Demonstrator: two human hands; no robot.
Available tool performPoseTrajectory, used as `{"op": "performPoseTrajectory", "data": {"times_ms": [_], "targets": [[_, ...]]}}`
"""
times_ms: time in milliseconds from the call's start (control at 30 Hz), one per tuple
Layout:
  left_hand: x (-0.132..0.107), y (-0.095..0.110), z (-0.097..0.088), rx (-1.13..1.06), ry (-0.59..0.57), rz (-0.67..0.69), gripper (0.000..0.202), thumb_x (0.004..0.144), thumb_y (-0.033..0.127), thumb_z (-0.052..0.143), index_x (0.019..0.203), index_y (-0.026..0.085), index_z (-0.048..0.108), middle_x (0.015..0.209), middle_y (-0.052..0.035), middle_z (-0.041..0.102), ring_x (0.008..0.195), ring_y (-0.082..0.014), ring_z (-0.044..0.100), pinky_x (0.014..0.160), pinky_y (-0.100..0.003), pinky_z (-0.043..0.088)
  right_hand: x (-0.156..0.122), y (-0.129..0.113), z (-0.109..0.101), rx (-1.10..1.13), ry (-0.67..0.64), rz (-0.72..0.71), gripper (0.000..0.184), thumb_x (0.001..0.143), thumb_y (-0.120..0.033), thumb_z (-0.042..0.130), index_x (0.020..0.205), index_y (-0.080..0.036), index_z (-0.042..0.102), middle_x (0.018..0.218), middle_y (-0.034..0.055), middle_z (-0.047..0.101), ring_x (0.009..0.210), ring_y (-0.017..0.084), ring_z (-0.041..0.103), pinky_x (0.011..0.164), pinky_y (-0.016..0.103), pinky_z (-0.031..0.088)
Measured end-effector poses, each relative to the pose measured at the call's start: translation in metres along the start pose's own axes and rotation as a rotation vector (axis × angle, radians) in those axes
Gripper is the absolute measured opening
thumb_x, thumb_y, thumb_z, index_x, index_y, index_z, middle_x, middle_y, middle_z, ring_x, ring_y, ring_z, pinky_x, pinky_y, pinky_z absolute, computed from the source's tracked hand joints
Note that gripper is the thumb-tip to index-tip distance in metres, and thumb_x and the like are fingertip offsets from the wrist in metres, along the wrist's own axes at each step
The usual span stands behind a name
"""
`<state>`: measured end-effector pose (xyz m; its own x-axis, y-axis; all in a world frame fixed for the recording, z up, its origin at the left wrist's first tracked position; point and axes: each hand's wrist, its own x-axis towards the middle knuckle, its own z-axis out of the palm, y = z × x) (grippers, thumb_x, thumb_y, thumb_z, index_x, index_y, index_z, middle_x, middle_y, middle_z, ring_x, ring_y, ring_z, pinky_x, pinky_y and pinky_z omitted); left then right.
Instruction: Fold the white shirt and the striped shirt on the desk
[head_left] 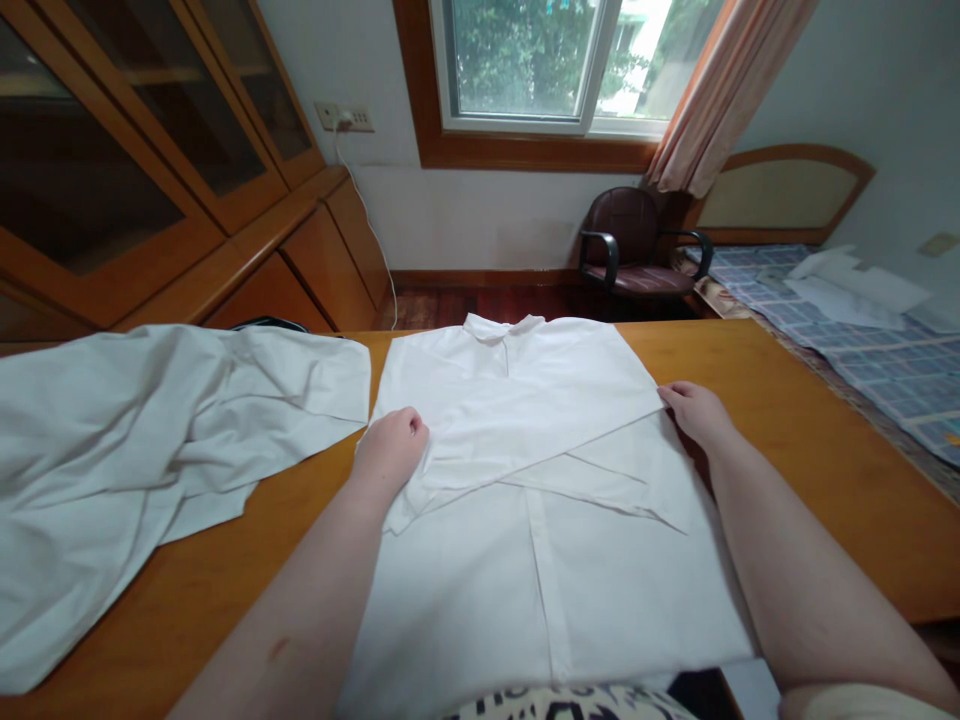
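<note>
Your white shirt (525, 480) lies flat on the wooden table (825, 450), collar pointing away from you, long axis running toward you. Your left hand (391, 445), curled, presses its folded sleeve; your right hand (696, 410) pinches its right edge.

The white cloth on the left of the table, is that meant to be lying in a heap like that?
It does look untidy. The crumpled white garment lies rumpled, spilling over the near edge of the wooden table. The white shirt beside it lies flat, sleeves crossed, with the left hand and right hand resting on it.
</note>
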<state>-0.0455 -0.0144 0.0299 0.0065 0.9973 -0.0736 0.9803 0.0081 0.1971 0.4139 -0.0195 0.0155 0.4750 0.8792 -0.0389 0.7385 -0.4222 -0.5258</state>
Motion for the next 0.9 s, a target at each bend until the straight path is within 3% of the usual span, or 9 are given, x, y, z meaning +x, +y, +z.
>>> {"op": "performPoseTrajectory", "data": {"times_ms": [100, 200, 333, 433, 567, 900], "targets": [[0.0, 0.0, 0.0, 0.005, 0.001, 0.0, 0.021, 0.084, 0.028, 0.039, 0.077, 0.022, 0.058, 0.084, -0.0052, 0.067, 0.075, -0.02, 0.058, 0.058, -0.028, 0.032, 0.002, 0.005, -0.001, 0.151, -0.008, 0.029, 0.025, 0.078, -0.037, 0.05, 0.077, -0.019, 0.066, 0.069, 0.005, 0.065, 0.067, 0.019, 0.057, 0.059, 0.028, 0.04], [-0.001, 0.0, 0.0, 0.01, 0.005, 0.0, 0.022, 0.084, 0.028, 0.038, 0.077, 0.023, 0.059, 0.083, -0.0054, 0.067, 0.075, -0.0205, 0.058, 0.058, -0.029, 0.032, -0.001, 0.009, -0.009, 0.38, -0.133, 0.068, 0.021, 0.075, -0.033, 0.051, 0.08, -0.019, 0.065, 0.05, -0.0005, 0.051, 0.053, 0.016, 0.049, 0.052, 0.027, 0.037], [-0.001, 0.002, -0.001, 0.01, -0.002, -0.007, 0.022, 0.083, 0.028, 0.038, 0.077, 0.023, 0.059, 0.083, -0.0053, 0.067, 0.075, -0.0211, 0.058, 0.058, -0.029, 0.033, -0.005, 0.01, -0.019, 0.421, -0.335, -0.02, 0.024, 0.063, -0.028, 0.064, 0.085, -0.019, 0.064, 0.066, 0.0001, 0.062, 0.058, 0.014, 0.053, 0.056, 0.025, 0.041], [-0.002, 0.003, -0.002, 0.022, -0.001, -0.009, 0.023, 0.083, 0.028, 0.037, 0.077, 0.022, 0.059, 0.083, -0.0056, 0.067, 0.076, -0.0215, 0.059, 0.06, -0.03, 0.034, -0.006, 0.007, -0.019, 0.287, -0.25, -0.033, 0.023, 0.061, -0.028, 0.066, 0.081, -0.019, 0.062, 0.079, 0.0033, 0.067, 0.064, 0.015, 0.057, 0.061, 0.026, 0.044], [-0.004, 0.004, -0.003, 0.042, 0.005, -0.01, 0.025, 0.084, 0.029, 0.036, 0.079, 0.022, 0.06, 0.086, -0.0067, 0.068, 0.079, -0.0226, 0.061, 0.062, -0.03, 0.037, -0.006, 0.003, -0.017, 0.043, -0.157, -0.027, 0.021, 0.064, -0.037, 0.066, 0.073, -0.02, 0.06, 0.064, 0.0015, 0.063, 0.058, 0.015, 0.055, 0.055, 0.027, 0.04], [-0.018, 0.009, -0.006, 0.112, -0.135, -0.073, 0.037, 0.089, 0.043, 0.034, 0.096, 0.02, 0.061, 0.092, -0.0116, 0.069, 0.085, -0.0272, 0.065, 0.067, -0.033, 0.044, -0.009, 0.003, -0.019, -0.074, -0.131, -0.066, 0.019, 0.064, -0.036, 0.065, 0.075, -0.021, 0.06, 0.065, -0.0009, 0.063, 0.058, 0.015, 0.056, 0.052, 0.026, 0.038]]}}
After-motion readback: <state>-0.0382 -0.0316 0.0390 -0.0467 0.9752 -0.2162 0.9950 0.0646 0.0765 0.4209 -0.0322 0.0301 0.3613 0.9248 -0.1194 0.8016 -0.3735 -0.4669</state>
